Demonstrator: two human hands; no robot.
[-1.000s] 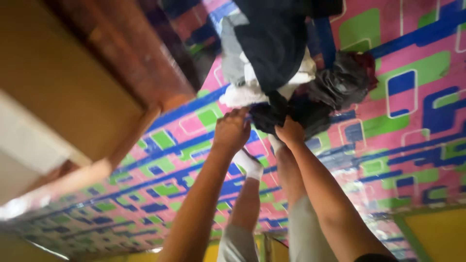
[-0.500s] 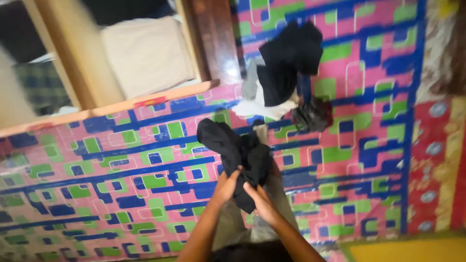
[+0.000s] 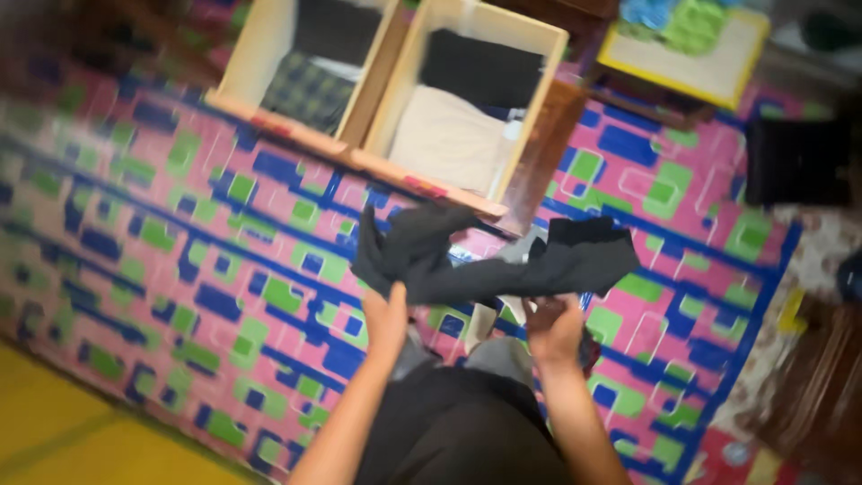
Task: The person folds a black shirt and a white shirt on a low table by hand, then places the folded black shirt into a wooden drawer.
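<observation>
A dark grey-black garment (image 3: 485, 260) is stretched between my two hands above the patterned mat (image 3: 224, 269). My left hand (image 3: 388, 316) grips its bunched left end. My right hand (image 3: 552, 328) holds its lower right edge, and the cloth fans out wide above that hand. My legs in grey trousers lie below the garment. The picture is blurred.
Two open wooden drawers stand on the floor ahead: the left drawer (image 3: 269, 63) holds checked and dark cloth, the right drawer (image 3: 539, 99) holds beige and black folded cloth. A dark shape (image 3: 795, 162) lies at the right. Yellow flooring (image 3: 81, 431) shows at the lower left.
My hands lifted a dark garment off the pile on the mat, pulled it toward me and spread it out sideways. The view swung round so the drawers now lie ahead.
</observation>
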